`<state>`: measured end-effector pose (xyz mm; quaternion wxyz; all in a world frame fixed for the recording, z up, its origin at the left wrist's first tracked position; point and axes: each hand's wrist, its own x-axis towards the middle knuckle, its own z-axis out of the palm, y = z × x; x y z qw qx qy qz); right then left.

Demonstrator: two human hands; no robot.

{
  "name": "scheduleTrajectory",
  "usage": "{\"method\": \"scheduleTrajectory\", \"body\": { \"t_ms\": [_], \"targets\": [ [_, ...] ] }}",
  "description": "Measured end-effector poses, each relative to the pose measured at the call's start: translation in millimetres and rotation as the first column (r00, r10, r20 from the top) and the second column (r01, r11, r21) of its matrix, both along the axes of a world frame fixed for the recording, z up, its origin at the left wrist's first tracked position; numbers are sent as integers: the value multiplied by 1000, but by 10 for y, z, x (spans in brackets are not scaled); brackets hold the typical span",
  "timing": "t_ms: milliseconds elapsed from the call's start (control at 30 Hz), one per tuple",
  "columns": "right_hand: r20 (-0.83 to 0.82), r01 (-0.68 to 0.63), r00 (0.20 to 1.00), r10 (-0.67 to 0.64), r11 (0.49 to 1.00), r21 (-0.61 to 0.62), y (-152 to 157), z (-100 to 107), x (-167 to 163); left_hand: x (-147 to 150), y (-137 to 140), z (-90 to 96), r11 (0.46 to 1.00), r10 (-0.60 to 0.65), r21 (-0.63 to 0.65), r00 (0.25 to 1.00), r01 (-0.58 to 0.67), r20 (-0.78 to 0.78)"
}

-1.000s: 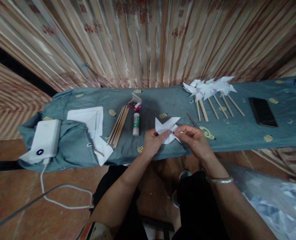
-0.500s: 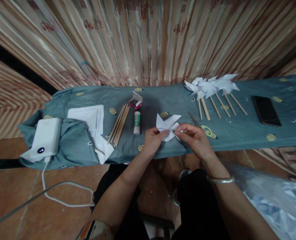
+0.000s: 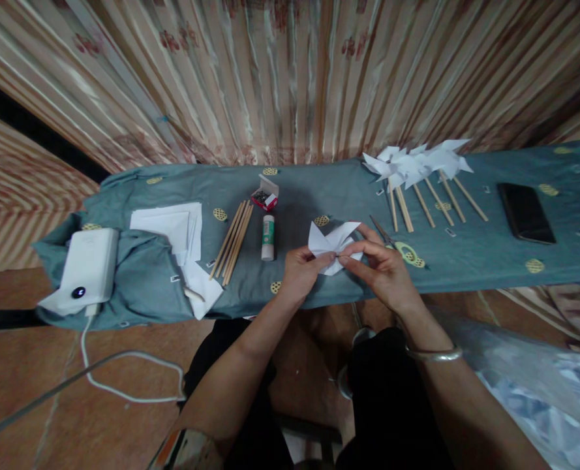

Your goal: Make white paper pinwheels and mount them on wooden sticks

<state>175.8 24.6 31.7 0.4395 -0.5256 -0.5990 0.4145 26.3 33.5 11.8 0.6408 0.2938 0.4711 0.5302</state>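
Observation:
A white paper pinwheel (image 3: 329, 241) is held between both hands above the front of the table. My left hand (image 3: 301, 271) grips its left side, with the thumb pressed near the centre. My right hand (image 3: 383, 269) has thumb and forefinger pinched at the pinwheel's centre; whether a pin sits between them is too small to tell. Just right of that hand lie green-handled scissors (image 3: 403, 253). Left of the pinwheel are a glue stick (image 3: 267, 237) and an open red box of small metal pins (image 3: 266, 197).
Several wooden sticks (image 3: 231, 243) lie beside white paper sheets (image 3: 192, 225). A white power bank (image 3: 88, 269) with a cable is at the left end. Finished pinwheels on sticks (image 3: 417, 163) and a black phone (image 3: 525, 213) lie to the right. A striped curtain (image 3: 290, 85) hangs behind.
My right thumb and forefinger have moved left, from the pinwheel's right side to its centre. The left hand keeps its hold.

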Motion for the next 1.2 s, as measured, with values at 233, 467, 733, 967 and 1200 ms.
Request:
{"method": "scheduleTrajectory", "body": {
  "t_ms": [233,467,733,967,1200],
  "targets": [
    [-14,-4,1000,4,1000,19,3,-21,4,-16,-1,-36,998,-24,49,999,26,-26],
    [-14,-5,1000,5,1000,21,6,-32,12,-15,11,-65,996,-26,87,999,29,-34],
    [-20,3,1000,-3,1000,-3,4,-26,8,-30,8,-70,994,-33,106,998,39,-58],
    [-13,0,1000,0,1000,1,13,-37,7,-26,13,-79,992,-30,120,998,36,-46],
    [10,3,1000,-3,1000,9,23,-45,11,-28,19,-98,992,-51,110,997,57,-54]
  ]
}}
